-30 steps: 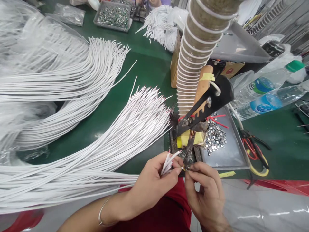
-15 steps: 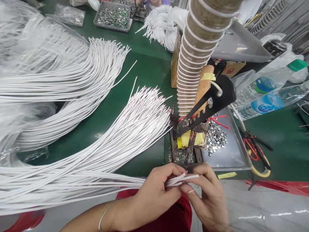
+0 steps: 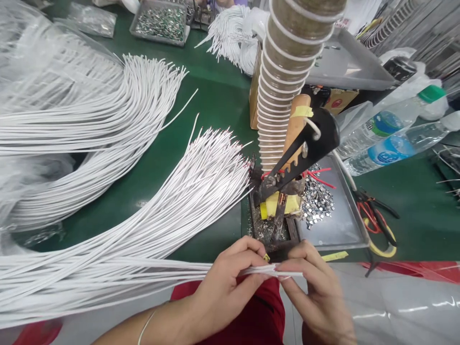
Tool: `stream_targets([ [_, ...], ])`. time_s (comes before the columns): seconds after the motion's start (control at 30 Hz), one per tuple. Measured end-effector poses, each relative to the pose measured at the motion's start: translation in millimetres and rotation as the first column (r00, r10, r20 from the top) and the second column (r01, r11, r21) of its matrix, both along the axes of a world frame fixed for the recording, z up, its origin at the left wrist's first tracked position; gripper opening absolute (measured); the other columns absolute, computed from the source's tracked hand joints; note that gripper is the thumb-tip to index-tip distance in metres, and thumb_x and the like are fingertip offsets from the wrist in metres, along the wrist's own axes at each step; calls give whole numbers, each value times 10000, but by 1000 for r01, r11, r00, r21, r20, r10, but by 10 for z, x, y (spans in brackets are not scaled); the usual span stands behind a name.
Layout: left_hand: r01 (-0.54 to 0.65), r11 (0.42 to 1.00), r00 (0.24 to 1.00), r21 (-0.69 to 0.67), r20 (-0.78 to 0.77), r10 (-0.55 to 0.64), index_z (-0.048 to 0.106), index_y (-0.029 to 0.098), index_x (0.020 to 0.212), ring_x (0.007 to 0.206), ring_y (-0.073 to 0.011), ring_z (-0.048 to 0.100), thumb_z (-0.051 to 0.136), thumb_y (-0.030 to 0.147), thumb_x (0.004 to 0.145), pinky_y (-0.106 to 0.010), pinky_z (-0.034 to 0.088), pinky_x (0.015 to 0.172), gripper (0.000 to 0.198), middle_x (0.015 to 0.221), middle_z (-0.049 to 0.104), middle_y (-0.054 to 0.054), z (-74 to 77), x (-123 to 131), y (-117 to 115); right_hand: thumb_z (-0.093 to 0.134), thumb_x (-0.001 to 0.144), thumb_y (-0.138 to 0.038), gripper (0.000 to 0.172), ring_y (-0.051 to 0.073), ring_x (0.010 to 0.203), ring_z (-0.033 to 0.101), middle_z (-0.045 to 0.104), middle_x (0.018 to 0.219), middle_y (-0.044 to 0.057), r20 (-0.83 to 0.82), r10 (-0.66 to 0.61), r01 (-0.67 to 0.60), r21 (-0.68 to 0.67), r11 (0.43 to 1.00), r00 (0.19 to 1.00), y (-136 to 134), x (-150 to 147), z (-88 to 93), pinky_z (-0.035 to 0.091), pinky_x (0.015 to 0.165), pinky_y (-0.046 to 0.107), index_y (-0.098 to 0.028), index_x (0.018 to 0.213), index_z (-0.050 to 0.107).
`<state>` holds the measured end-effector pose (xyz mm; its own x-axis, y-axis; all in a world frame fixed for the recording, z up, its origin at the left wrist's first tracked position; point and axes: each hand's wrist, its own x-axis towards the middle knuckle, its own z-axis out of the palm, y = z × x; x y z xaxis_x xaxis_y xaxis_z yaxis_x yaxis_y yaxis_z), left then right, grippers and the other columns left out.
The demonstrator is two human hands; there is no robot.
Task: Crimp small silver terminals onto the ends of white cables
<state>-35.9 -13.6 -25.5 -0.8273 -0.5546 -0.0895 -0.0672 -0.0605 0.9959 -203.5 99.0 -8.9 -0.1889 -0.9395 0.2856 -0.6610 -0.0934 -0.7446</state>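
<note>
1. The left hand [image 3: 226, 282] is closed around a few white wires [image 3: 273, 270] near their ends.
2. The right hand [image 3: 316, 287] pinches the tips of the same wires.
3. The wires lie level at the near edge of the worktop [image 3: 215, 105], just before the press [image 3: 283, 191].

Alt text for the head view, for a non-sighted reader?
The left hand and right hand pinch a thin bunch of white wires at a green table's edge. Large wire bundles spread left; a tray of metal pieces lies right.
</note>
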Motion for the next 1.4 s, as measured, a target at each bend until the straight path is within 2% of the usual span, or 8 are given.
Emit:
stream_targets([
  [0.2, 26, 999, 999, 25, 26, -26, 777, 172, 902, 939, -139, 650, 599, 96, 944, -214, 483, 848, 198, 1019, 661, -41, 18, -4, 5, 609, 932, -106, 199, 135, 816, 547, 561, 855, 1, 81, 4, -2, -20, 1000, 997, 44, -19, -64, 486, 687, 260, -250, 1039, 696],
  [0.37, 39, 999, 997, 15, 59, -40, 720, 161, 846, 890, -138, 623, 580, 189, 1001, -220, 470, 832, 210, 959, 642, -38, 50, 1, -15, 600, 981, -179, 155, 152, 912, 586, 619, 970, 25, -275, -318, 304, -94, 948, 907, 9, -417, -156, 489, 777, 289, -239, 1093, 688],
  [0.53, 40, 999, 997, -11, 64, -39, 685, 155, 861, 831, -137, 563, 536, 205, 1022, -230, 445, 760, 225, 912, 571, -34, 59, 7, -21, 573, 1006, -304, 154, 205, 918, 580, 655, 1001, 49, -497, -311, 323, -65, 944, 810, -94, -792, -387, 477, 795, 361, -231, 1033, 705],
  [0.8, -30, 994, 997, 101, 77, 22, 691, 150, 854, 774, -134, 548, 600, 198, 953, -238, 422, 705, 143, 875, 577, -22, 88, -11, -45, 535, 1004, -303, 150, 222, 953, 602, 659, 995, 69, -446, -332, 349, -45, 936, 831, -114, -781, -394, 481, 834, 381, -197, 956, 629],
  [0.9, -44, 991, 996, 128, 80, 34, 657, 153, 823, 781, -134, 545, 621, 194, 937, -239, 412, 712, 126, 861, 588, -15, 79, -14, -56, 576, 988, -219, 53, 170, 893, 626, 666, 960, 37, -227, -381, 368, -99, 925, 896, -69, -618, -340, 494, 786, 309, -202, 996, 625],
  [1.03, -88, 982, 995, 167, 57, 80, 615, 157, 797, 754, -128, 512, 597, 202, 942, -241, 412, 687, 153, 873, 538, -11, 98, -48, -83, 610, 942, -103, 161, 155, 952, 633, 660, 989, 29, 50, -267, 271, -119, 955, 962, 6, -289, -297, 519, 818, 284, -215, 1054, 636],
  [1.27, -60, 964, 998, 261, 21, 57, 578, 151, 817, 721, -128, 435, 575, 225, 934, -254, 381, 676, 138, 822, 522, -1, 154, -95, -101, 606, 919, -37, 295, 162, 912, 623, 661, 991, 39, 54, -67, 73, -112, 991, 996, 0, 13, -250, 516, 798, 324, -222, 1146, 640],
  [1.4, -45, 944, 999, 327, 27, 39, 537, 161, 812, 718, -128, 408, 570, 235, 933, -254, 374, 678, 146, 795, 508, 11, 142, -119, -80, 614, 909, -28, 313, 162, 902, 594, 628, 979, 39, 23, -70, 72, -132, 989, 997, -4, 34, -243, 507, 785, 334, -220, 1154, 651],
])
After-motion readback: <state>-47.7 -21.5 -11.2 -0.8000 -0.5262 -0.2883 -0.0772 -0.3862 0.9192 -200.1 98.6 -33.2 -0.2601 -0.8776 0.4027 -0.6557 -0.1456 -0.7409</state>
